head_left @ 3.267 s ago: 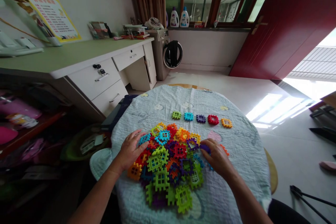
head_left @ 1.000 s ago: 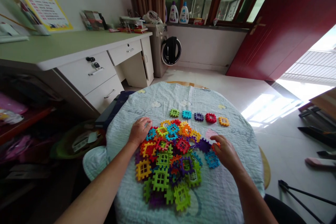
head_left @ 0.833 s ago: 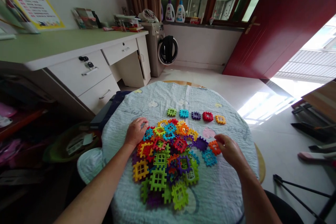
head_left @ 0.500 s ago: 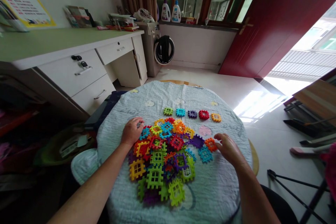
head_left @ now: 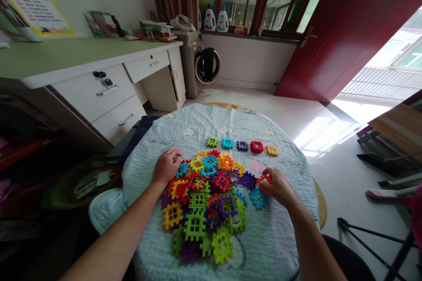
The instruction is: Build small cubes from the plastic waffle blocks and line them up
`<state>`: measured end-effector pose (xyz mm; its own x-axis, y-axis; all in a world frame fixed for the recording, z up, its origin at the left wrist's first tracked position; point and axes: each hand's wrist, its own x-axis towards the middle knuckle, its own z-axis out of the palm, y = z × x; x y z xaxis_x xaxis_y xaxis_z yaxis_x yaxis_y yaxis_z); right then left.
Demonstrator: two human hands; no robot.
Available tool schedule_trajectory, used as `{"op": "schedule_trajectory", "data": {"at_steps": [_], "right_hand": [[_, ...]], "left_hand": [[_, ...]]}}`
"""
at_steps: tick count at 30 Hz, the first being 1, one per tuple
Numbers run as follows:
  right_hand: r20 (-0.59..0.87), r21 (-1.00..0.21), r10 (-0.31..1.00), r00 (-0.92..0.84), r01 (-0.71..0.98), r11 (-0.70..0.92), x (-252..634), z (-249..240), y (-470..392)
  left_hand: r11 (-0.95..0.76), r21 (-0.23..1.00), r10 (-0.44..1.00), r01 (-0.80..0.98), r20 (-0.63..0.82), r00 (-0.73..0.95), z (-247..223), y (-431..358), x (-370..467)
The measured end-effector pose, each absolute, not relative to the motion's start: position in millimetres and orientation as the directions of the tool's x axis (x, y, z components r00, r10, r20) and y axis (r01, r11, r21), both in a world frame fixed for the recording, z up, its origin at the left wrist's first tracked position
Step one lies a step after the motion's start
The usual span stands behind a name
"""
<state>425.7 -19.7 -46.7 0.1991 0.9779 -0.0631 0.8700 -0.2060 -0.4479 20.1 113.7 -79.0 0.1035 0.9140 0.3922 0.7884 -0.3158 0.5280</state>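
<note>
Square toothed plastic pieces in several colours lie heaped on a cloth-covered round table (head_left: pixel 280 237). My left hand (head_left: pixel 167 166) rests at the heap's upper left with curled fingers, beside a blue piece (head_left: pixel 182 169); what its fingers hold, if anything, is hidden. At the heap's right edge my right hand (head_left: pixel 276 184) has its fingers closed on an orange piece (head_left: pixel 263 181), near a blue piece (head_left: pixel 258 198) and a dark purple piece (head_left: pixel 248 180). Behind the heap stands a row of green (head_left: pixel 212 142), blue (head_left: pixel 227 143), purple (head_left: pixel 242 145), red (head_left: pixel 256 146) and yellow-orange (head_left: pixel 272 150) pieces.
A desk (head_left: pixel 82 55) with drawers is at the left, with a washing machine (head_left: pixel 189 61) beyond it. Detergent bottles (head_left: pixel 222 19) stand on the window sill. A red door (head_left: pixel 316 35) is open at the right, and black stand legs (head_left: pixel 369 241) reach towards the table's right side.
My right hand has moved slightly left and closed its fingers on the orange piece, which is now partly covered. The left hand has barely moved. The view has shifted slightly.
</note>
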Motion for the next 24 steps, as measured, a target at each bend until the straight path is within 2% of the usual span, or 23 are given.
{"op": "schedule_trajectory", "data": {"at_steps": [5,17,24], "right_hand": [[-0.008,-0.468,0.987,0.159,0.872,-0.144,423.9,-50.1,-18.8],[0.039,-0.47,0.986,0.161,0.874,-0.124,422.1,-52.9,-14.8],[0.155,-0.528,0.963,0.221,0.843,-0.108,419.2,-50.0,-10.0]], "left_hand": [[-0.317,0.521,0.913,0.792,0.395,0.105,-79.0,113.2,20.0],[-0.33,0.51,0.906,0.794,0.407,0.115,-80.4,114.3,19.7],[-0.32,0.503,0.909,0.803,0.402,0.111,-81.4,114.5,19.1]]}}
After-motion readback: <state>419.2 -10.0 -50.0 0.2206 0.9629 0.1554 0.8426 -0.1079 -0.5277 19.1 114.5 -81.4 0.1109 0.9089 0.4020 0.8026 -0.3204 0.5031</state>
